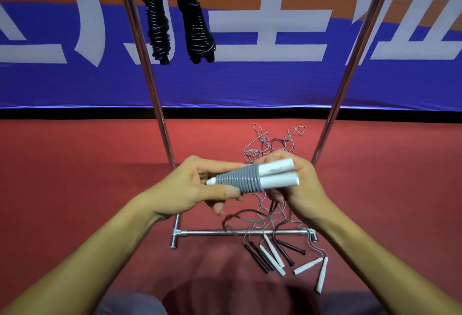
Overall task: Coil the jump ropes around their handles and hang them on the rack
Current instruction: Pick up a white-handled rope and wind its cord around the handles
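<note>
Fingers of the left hand curl round the narrow end of the white handles, thumb pressed on the grey rope coil wound about them. Right hand grips the wide ends from behind. Both hold the bundle level, in front of the rack, above loose ropes on the red floor. Two black coiled ropes hang from the top bar.

This looks like a sports hall: a red sports floor, a large blue banner with white characters at 12 o'clock, a metal rack holding 2 coiled black jump ropes at 11 o'clock.
</note>
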A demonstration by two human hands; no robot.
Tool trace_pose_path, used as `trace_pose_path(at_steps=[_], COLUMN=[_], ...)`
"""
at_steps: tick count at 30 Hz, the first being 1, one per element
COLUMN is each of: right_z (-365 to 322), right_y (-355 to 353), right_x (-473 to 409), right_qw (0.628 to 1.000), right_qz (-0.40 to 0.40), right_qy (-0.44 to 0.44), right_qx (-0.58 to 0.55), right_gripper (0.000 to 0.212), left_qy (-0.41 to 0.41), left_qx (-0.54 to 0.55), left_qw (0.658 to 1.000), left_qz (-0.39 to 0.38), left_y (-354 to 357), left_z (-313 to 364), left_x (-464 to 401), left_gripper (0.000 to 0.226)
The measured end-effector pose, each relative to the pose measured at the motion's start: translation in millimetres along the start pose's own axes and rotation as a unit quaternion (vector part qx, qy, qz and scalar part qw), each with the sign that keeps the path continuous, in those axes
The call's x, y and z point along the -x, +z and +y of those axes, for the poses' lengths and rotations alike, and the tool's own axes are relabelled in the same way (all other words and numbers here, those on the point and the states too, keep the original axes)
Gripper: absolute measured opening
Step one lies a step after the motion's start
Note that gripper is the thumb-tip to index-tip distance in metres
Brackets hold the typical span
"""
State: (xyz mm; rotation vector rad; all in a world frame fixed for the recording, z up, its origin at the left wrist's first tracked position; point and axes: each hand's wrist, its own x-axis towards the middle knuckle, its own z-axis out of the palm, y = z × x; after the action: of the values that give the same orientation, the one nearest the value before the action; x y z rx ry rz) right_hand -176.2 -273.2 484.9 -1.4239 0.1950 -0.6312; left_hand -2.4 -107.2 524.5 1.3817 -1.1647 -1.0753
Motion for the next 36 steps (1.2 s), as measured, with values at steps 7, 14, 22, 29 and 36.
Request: trace_pose_path(at_steps=[7, 14, 22, 29, 36], right_z=[7, 1, 11, 17, 17], right_y=[7, 25, 15, 5, -11], right_x=[3, 8, 14, -1, -3], right_qw=[0.998, 0.991, 0.982, 0.968, 0.959], right_qz=[-0.023, 0.101, 0.071, 0.078, 0.064], right_qy=[0.035, 0.086, 0.174, 0.161, 0.232], right_qx=[0.053, 0.026, 0.033, 0.176, 0.152], right_gripper=[0.015, 0.025, 0.026, 0.015, 0.028], left_qy=[0.0, 0.046, 0.021, 0.001, -0.001], left_qx=[-0.031, -0.166, -0.176, -0.17, -0.336], left_qw=[0.994, 0.969, 0.967, 0.961, 0.923], left_qz=[0.101, 0.177, 0.18, 0.218, 0.189], left_y=[1, 12, 19, 3, 3], left_z=[-13, -16, -31, -31, -34], left_x=[-8, -8, -7, -20, -23], left_gripper=[0.045, 0.045, 0.044, 0.04, 0.036])
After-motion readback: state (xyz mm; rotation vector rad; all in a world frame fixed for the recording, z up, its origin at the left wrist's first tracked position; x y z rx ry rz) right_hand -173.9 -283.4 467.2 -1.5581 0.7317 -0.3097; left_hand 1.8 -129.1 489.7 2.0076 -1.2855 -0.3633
